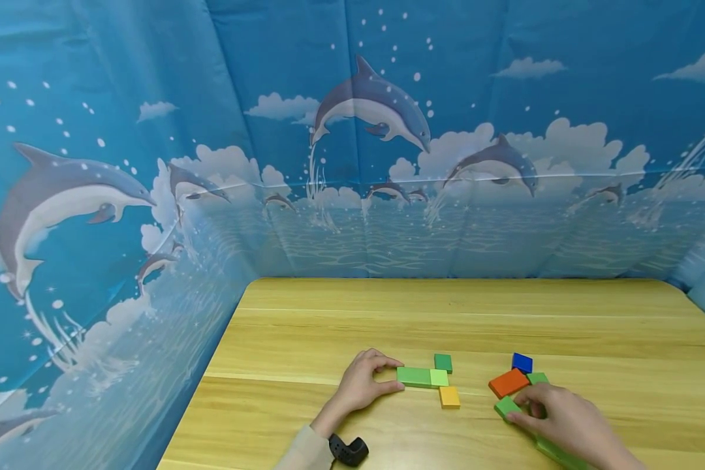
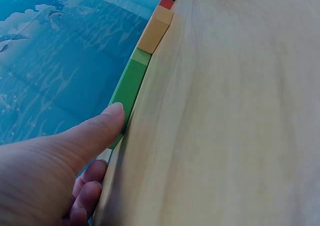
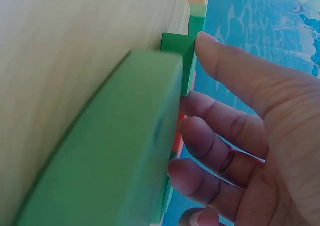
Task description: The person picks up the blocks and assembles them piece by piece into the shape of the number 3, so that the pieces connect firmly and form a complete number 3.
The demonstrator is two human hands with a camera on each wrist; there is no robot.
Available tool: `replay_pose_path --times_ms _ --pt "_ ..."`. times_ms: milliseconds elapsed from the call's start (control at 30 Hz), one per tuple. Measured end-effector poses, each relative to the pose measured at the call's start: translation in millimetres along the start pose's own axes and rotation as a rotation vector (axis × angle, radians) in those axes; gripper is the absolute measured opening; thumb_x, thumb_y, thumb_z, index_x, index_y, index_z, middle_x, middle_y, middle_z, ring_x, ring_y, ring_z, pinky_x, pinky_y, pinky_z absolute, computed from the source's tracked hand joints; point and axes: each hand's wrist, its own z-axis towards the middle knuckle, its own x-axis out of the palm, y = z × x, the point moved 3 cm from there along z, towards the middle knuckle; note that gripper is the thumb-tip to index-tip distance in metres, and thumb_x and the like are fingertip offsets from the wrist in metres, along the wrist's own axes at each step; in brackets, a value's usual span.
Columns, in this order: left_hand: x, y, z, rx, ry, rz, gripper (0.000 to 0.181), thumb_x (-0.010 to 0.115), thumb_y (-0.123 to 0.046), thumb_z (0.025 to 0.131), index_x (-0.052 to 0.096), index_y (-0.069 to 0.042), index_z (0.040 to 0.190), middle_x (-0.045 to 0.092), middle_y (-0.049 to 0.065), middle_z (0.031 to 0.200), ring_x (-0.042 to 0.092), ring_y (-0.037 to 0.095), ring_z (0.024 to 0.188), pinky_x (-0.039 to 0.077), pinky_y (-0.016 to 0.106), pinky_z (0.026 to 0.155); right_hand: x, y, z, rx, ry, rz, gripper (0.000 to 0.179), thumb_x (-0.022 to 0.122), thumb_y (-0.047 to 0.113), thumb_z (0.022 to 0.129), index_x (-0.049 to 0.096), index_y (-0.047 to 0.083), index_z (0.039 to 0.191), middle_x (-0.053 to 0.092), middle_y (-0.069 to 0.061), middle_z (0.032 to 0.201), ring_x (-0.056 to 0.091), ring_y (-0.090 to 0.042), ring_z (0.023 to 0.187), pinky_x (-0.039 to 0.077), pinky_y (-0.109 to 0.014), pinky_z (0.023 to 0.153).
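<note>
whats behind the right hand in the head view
A far green block and a near green block show partly past the right hand; the hand covers their other parts.

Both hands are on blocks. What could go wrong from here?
The left hand pinches the long green block; a push could shift the light green block at its end. The right hand holds a small green block close beside the orange-red block, so moving it might knock that one askew.

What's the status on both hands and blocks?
Left hand pinches a long green block. Right hand pinches a small green block. Red block close beside it; yellow block between hands.
</note>
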Motion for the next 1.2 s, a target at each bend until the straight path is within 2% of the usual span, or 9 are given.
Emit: replay_pose_path --times_ms 200,467,700,967,1200 --pt "-0.2 -0.8 0.0 -0.003 -0.004 0.002 0.037 0.073 -0.049 0.078 0.071 -0.031 0.110 0.047 -0.012 0.083 0.039 0.006 0.075 0.033 0.023 0.068 5.8 7.7 -0.6 -0.021 -0.010 -0.009 0.031 0.072 0.054 0.075 0.055 0.028 0.074 0.041 0.010 0.061 0.035 -0.004 0.053 0.025 -0.024 0.050" --pt "0.0 -1.5 0.0 0.001 -0.011 0.001 0.036 0.074 -0.046 0.078 0.072 -0.028 0.109 0.047 -0.012 0.083 0.039 0.006 0.075 0.034 0.023 0.068 9.9 13.2 -2.9 -0.059 -0.027 -0.015 0.027 0.073 0.052 0.076 0.058 0.030 0.080 0.040 0.013 0.060 0.035 -0.002 0.052 0.027 -0.023 0.049" --pt "-1.5 -2.8 0.4 0.004 -0.007 -0.004 0.036 0.073 -0.047 0.079 0.072 -0.027 0.109 0.048 -0.011 0.084 0.039 0.006 0.076 0.034 0.023 0.068 8.3 17.8 -3.4 -0.068 -0.006 -0.016 0.039 0.068 0.065 0.071 0.061 0.029 0.083 0.040 0.012 0.062 0.035 -0.002 0.053 0.027 -0.025 0.050" --pt "-2.2 -2.5 1.0 0.011 -0.003 -0.006 0.037 0.072 -0.047 0.079 0.071 -0.028 0.110 0.048 -0.010 0.083 0.039 0.007 0.074 0.033 0.023 0.067 10.1 28.8 -4.3 -0.150 -0.025 -0.041 0.040 0.068 0.067 0.070 0.055 0.030 0.077 0.037 0.014 0.061 0.033 0.000 0.053 0.025 -0.023 0.049" --pt "-2.0 -1.9 1.2 0.004 -0.004 -0.001 0.036 0.073 -0.048 0.079 0.071 -0.029 0.109 0.047 -0.009 0.082 0.038 0.006 0.074 0.032 0.023 0.066 15.5 42.3 -3.9 -0.211 -0.013 -0.015 0.038 0.067 0.065 0.072 0.056 0.029 0.076 0.036 0.015 0.060 0.032 0.001 0.052 0.025 -0.022 0.049"
